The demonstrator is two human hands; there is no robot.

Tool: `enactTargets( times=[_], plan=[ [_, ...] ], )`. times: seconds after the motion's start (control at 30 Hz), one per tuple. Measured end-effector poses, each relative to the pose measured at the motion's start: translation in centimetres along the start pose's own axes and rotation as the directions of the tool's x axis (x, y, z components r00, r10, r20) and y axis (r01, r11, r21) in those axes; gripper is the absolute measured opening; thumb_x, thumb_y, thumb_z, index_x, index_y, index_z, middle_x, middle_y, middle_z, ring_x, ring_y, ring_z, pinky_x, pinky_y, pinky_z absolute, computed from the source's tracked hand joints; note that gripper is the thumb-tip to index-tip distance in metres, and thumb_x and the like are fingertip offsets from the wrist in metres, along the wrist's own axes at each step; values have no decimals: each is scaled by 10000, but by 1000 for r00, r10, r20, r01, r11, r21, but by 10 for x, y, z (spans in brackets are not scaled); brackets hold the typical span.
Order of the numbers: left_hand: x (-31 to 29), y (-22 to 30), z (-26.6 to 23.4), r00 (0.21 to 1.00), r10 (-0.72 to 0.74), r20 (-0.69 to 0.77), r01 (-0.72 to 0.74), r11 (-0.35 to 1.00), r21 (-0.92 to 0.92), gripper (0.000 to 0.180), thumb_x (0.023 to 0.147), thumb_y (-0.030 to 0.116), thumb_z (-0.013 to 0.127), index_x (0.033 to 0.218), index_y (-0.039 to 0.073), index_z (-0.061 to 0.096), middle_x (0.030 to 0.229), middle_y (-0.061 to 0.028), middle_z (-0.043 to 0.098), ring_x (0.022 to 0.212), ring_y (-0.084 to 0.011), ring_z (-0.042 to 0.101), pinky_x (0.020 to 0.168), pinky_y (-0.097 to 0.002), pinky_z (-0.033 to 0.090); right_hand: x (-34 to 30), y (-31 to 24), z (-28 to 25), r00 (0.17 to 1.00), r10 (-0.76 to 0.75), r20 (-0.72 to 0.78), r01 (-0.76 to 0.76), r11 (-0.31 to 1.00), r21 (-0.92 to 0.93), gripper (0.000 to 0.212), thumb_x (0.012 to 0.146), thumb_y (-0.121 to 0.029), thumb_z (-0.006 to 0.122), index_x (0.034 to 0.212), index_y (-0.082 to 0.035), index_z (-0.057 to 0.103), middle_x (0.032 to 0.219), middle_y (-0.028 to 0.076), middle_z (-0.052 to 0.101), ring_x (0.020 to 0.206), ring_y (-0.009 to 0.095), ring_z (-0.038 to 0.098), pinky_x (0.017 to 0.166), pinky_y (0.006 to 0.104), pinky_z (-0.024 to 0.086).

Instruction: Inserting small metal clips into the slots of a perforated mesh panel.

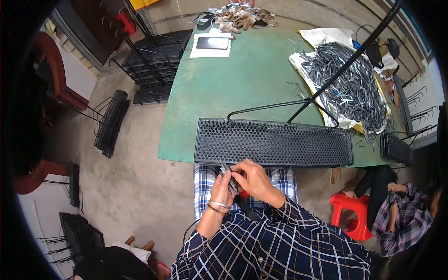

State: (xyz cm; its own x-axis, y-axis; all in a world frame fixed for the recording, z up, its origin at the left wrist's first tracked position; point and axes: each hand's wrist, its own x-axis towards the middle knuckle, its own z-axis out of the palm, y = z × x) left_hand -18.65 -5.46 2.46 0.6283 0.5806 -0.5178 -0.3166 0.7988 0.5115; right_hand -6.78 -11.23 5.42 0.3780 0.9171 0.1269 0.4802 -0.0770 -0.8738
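Note:
A black perforated metal tray (273,142) lies along the near edge of the green table, with bent wire supports and a long black rod rising to the upper right. Just below its front edge, over my lap, my left hand (220,190) is closed around several thin grey metal strips (225,166). My right hand (255,180) meets it from the right, fingers bent together against the strips. What the right fingertips pinch is hidden behind the hand.
A heap of similar strips (345,84) covers a white sack on the table (233,88) at right. A phone (212,43) and gloves (247,19) lie farther back. Black racks (154,65) stand stacked on the left floor. Another person sits at right beside a red stool (350,210).

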Motion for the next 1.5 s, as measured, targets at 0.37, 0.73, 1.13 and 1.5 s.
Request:
enactTargets(
  times=[0.37, 0.73, 1.13, 1.5],
  plan=[
    [-5, -1, 8, 997, -63, 48, 49, 966, 254, 156, 942, 190, 447, 973, 56, 521, 791, -23, 566, 634, -94, 523, 515, -220, 419, 14, 17, -19, 989, 137, 59, -147, 959, 243, 258, 788, -199, 656, 974, -20, 649, 795, 76, 565, 564, 113, 544, 543, 253, 435],
    [0, 3, 13, 990, -80, 112, 39, 942, 332, 189, 942, 204, 456, 929, 30, 529, 821, -42, 579, 628, -68, 491, 504, -195, 400, 19, 23, -19, 936, 292, 197, -352, 808, 473, 154, 833, -130, 605, 874, 18, 621, 690, 31, 593, 547, 64, 532, 501, 213, 429],
    [13, 8, 8, 974, -172, 148, 127, 953, 274, 251, 908, 115, 497, 1109, -35, 487, 892, -81, 573, 687, -87, 491, 558, -202, 418, 89, 20, -28, 913, -96, -397, 97, 995, -18, 141, 840, -137, 595, 877, -1, 601, 614, 48, 552, 494, 82, 485, 453, 243, 371],
    [13, 4, -2, 967, -217, 131, 177, 949, 262, 240, 912, 124, 499, 1103, -21, 486, 917, -89, 582, 715, -117, 552, 615, -238, 476, 102, 33, -21, 914, -164, -372, 144, 986, -81, 118, 820, -115, 604, 867, -7, 599, 696, 104, 596, 509, 156, 521, 477, 279, 400]
  ],
)
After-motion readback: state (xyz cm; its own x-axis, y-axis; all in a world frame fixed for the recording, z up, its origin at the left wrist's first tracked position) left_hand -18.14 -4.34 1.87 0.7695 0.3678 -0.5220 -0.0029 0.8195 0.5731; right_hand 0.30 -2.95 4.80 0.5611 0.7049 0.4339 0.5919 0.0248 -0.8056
